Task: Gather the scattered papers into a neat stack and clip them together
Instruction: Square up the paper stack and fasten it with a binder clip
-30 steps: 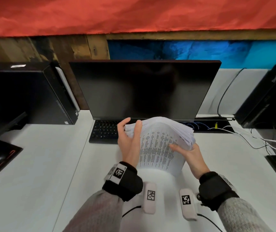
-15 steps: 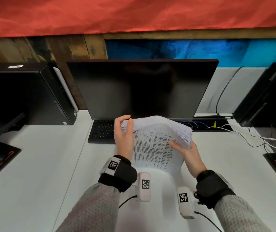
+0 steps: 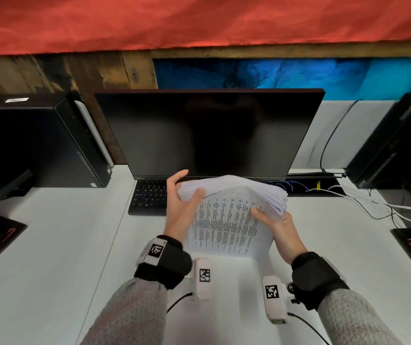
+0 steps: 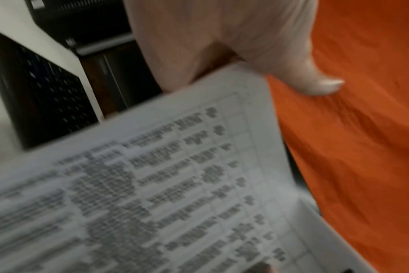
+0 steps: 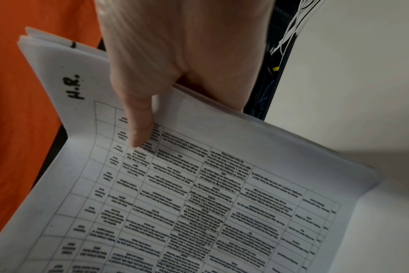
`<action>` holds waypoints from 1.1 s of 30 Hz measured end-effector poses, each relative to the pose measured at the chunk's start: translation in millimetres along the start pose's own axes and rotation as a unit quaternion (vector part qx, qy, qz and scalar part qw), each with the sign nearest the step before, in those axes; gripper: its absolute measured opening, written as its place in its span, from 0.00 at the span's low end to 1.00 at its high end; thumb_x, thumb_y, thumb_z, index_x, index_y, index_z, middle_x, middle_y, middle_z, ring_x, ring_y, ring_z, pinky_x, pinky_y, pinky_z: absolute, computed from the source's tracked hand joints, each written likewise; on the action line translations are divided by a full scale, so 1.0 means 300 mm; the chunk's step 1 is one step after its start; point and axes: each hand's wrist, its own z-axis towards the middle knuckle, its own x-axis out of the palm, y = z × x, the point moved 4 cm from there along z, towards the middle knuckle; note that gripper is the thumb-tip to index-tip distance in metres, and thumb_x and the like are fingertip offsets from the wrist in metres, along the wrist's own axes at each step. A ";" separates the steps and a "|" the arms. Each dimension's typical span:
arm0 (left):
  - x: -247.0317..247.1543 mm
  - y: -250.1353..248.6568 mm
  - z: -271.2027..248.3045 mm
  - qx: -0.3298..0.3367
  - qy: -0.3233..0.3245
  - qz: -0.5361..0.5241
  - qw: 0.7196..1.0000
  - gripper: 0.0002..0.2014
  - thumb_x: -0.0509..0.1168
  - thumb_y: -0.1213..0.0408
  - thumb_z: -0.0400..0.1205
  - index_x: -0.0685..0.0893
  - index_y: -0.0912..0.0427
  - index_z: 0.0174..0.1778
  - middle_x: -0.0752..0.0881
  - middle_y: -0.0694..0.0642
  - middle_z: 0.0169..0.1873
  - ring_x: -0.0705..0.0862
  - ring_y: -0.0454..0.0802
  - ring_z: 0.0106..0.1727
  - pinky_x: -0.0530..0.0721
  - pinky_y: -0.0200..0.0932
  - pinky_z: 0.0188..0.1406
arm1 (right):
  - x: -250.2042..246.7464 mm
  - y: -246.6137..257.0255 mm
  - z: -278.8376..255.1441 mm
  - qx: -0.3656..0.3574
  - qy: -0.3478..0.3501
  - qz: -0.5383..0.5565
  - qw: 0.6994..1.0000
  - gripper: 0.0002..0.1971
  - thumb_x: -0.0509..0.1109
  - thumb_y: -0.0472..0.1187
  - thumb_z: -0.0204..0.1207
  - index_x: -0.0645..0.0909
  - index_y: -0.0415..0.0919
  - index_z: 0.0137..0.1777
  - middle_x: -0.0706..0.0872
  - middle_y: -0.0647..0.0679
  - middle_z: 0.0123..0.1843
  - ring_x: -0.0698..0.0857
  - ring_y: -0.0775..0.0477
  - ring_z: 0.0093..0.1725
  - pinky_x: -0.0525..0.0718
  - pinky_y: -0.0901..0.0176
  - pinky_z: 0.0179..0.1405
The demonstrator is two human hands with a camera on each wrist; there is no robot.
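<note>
A thick stack of printed papers (image 3: pixel 227 220) stands on its lower edge on the white desk (image 3: pixel 50 245), with its top bowed away towards the monitor. My left hand (image 3: pixel 187 188) cups the upper left corner, thumb in front and fingers curled behind. My right hand (image 3: pixel 266 215) grips the right edge, its thumb pressed on the printed front sheet. The left wrist view is blurred: the papers (image 4: pixel 175 184) run under my left hand (image 4: pixel 222 46). In the right wrist view my right hand (image 5: pixel 175 55) pinches the papers (image 5: pixel 199 203), and "H.R." is handwritten near the corner. No clip is in view.
A dark monitor (image 3: pixel 207 133) and a black keyboard (image 3: pixel 149 195) sit just behind the papers. Black computer towers stand at the left (image 3: pixel 37 145) and right (image 3: pixel 398 145). Cables (image 3: pixel 373 205) trail across the right rear of the desk. Dark mats lie at both side edges.
My left hand has shifted slightly at the stack's upper left corner and its fingers have spread a little. The right hand keeps its grip and the stack stays upright.
</note>
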 end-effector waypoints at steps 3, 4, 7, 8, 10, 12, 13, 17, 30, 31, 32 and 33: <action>-0.045 0.082 -0.007 -0.052 0.121 0.077 0.988 0.39 0.77 0.66 0.71 0.64 0.46 0.74 0.80 0.39 0.59 0.81 0.30 0.59 0.80 0.32 0.61 | 0.006 0.004 0.003 -0.006 -0.010 -0.006 1.000 0.15 0.74 0.33 0.74 0.85 0.38 0.61 0.91 0.41 0.57 0.88 0.40 0.60 0.79 0.37 0.69; -0.053 0.104 -0.006 -0.064 0.118 0.118 0.984 0.39 0.79 0.63 0.68 0.66 0.46 0.72 0.81 0.37 0.59 0.80 0.30 0.61 0.78 0.31 0.62 | 0.011 0.007 0.003 -0.011 -0.016 -0.008 1.000 0.15 0.74 0.33 0.74 0.85 0.38 0.61 0.91 0.42 0.57 0.88 0.41 0.60 0.79 0.38 0.69; -0.032 0.123 0.002 -0.052 0.022 0.114 0.992 0.25 0.73 0.63 0.76 0.75 0.54 0.68 0.84 0.42 0.57 0.82 0.31 0.60 0.81 0.30 0.61 | 0.033 0.013 -0.007 -0.041 -0.042 -0.013 0.998 0.15 0.73 0.34 0.76 0.85 0.38 0.62 0.91 0.44 0.56 0.89 0.45 0.58 0.82 0.43 0.67; -0.015 0.116 -0.002 -0.035 -0.007 0.097 0.995 0.19 0.71 0.64 0.78 0.77 0.54 0.65 0.84 0.42 0.56 0.82 0.29 0.57 0.82 0.30 0.59 | 0.041 0.015 -0.013 -0.052 -0.051 -0.013 0.997 0.15 0.73 0.34 0.76 0.85 0.39 0.62 0.91 0.46 0.56 0.89 0.46 0.58 0.83 0.46 0.66; 0.010 0.103 -0.025 -0.003 -0.043 0.088 0.995 0.12 0.68 0.63 0.81 0.78 0.46 0.57 0.84 0.41 0.53 0.82 0.26 0.53 0.81 0.27 0.53 | 0.052 0.022 -0.025 -0.070 -0.065 -0.008 0.995 0.13 0.73 0.33 0.76 0.86 0.45 0.58 0.92 0.51 0.53 0.89 0.51 0.56 0.85 0.55 0.61; 0.013 0.119 -0.052 0.002 -0.056 0.072 0.996 0.11 0.68 0.61 0.81 0.77 0.44 0.55 0.84 0.44 0.55 0.83 0.30 0.56 0.80 0.27 0.54 | 0.050 0.027 -0.030 -0.082 -0.063 -0.013 0.995 0.13 0.73 0.31 0.75 0.86 0.47 0.56 0.92 0.52 0.51 0.89 0.52 0.54 0.86 0.59 0.58; 0.008 0.136 -0.062 -0.012 -0.055 0.054 0.997 0.13 0.70 0.59 0.79 0.77 0.46 0.58 0.84 0.46 0.58 0.83 0.35 0.60 0.81 0.31 0.57 | 0.047 0.027 -0.031 -0.081 -0.055 -0.019 0.995 0.13 0.74 0.31 0.74 0.86 0.45 0.57 0.92 0.51 0.53 0.89 0.52 0.55 0.86 0.58 0.58; -0.029 0.201 -0.056 -0.125 -0.002 -0.006 0.992 0.30 0.78 0.50 0.66 0.77 0.44 0.64 0.86 0.51 0.60 0.85 0.52 0.63 0.83 0.60 0.63 | 0.033 0.041 -0.030 -0.078 -0.012 -0.029 0.996 0.24 0.76 0.29 0.71 0.80 0.40 0.67 0.89 0.48 0.61 0.87 0.51 0.60 0.86 0.62 0.57; -0.039 0.220 -0.008 -0.191 0.088 -0.001 0.978 0.20 0.76 0.66 0.73 0.84 0.60 0.61 0.90 0.55 0.55 0.88 0.51 0.58 0.80 0.58 0.68 | 0.087 0.288 -0.004 -0.291 0.006 -0.609 0.738 0.28 0.66 0.48 0.81 0.65 0.60 0.80 0.71 0.52 0.47 0.75 0.50 0.41 0.74 0.57 0.39; -0.039 0.222 -0.004 -0.185 0.093 0.000 0.978 0.19 0.75 0.67 0.74 0.84 0.61 0.61 0.90 0.56 0.55 0.88 0.51 0.59 0.80 0.57 0.68 | 0.100 0.301 -0.002 -0.279 0.015 -0.655 0.702 0.27 0.64 0.48 0.82 0.63 0.60 0.81 0.70 0.52 0.45 0.75 0.48 0.41 0.71 0.57 0.38; -0.039 0.223 -0.002 -0.180 0.097 -0.002 0.979 0.19 0.75 0.68 0.74 0.85 0.61 0.61 0.90 0.56 0.56 0.88 0.52 0.59 0.80 0.56 0.68 | 0.111 0.312 -0.001 -0.266 0.023 -0.687 0.676 0.28 0.62 0.47 0.83 0.61 0.60 0.81 0.70 0.51 0.45 0.77 0.46 0.42 0.70 0.56 0.38; -0.039 0.223 0.001 -0.176 0.100 -0.004 0.979 0.18 0.74 0.68 0.75 0.85 0.60 0.61 0.90 0.56 0.56 0.87 0.52 0.60 0.80 0.55 0.67 | 0.124 0.322 -0.003 -0.250 0.034 -0.712 0.655 0.30 0.62 0.46 0.82 0.57 0.59 0.83 0.70 0.51 0.46 0.80 0.44 0.46 0.71 0.55 0.41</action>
